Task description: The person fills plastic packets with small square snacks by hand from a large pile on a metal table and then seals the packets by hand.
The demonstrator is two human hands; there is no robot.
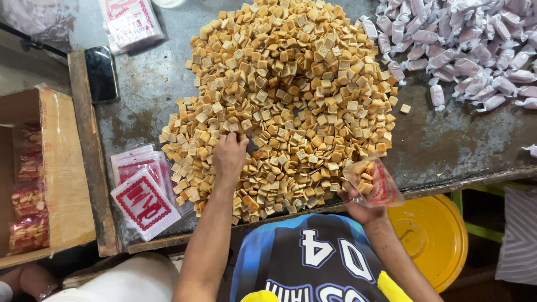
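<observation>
Two hands work at the near edge of a worn grey table (447, 145), and going from the left side, first comes an open cardboard box (64, 168) lined with clear plastic, filled packets stacked along its left wall. A dark phone (101, 72) lies on the wooden rail just beyond the box's far corner. Between that rail and the heap sits a fanned stack of empty red-printed bags (142, 196), close to the table's front lip, with bare tabletop behind it.

The left hand (229, 155) is plunged fingers-first into the near left flank of a big pile of square tan crackers (285, 95); its fingers are curled down among the pieces, and whether they grip any cannot be told. The pile runs right up to the front edge, leaving no free strip there.

The right hand (361, 204), at the table's lip, pinches a small clear bag (373, 182) partly filled with crackers, held just beside the pile's right corner. Open grey surface lies to the right of the heap, one stray cracker (405, 108) on it. Wrapped pale pink candies (464, 45) crowd the far right corner. Below the table's edge sits a yellow round lid (433, 235).
</observation>
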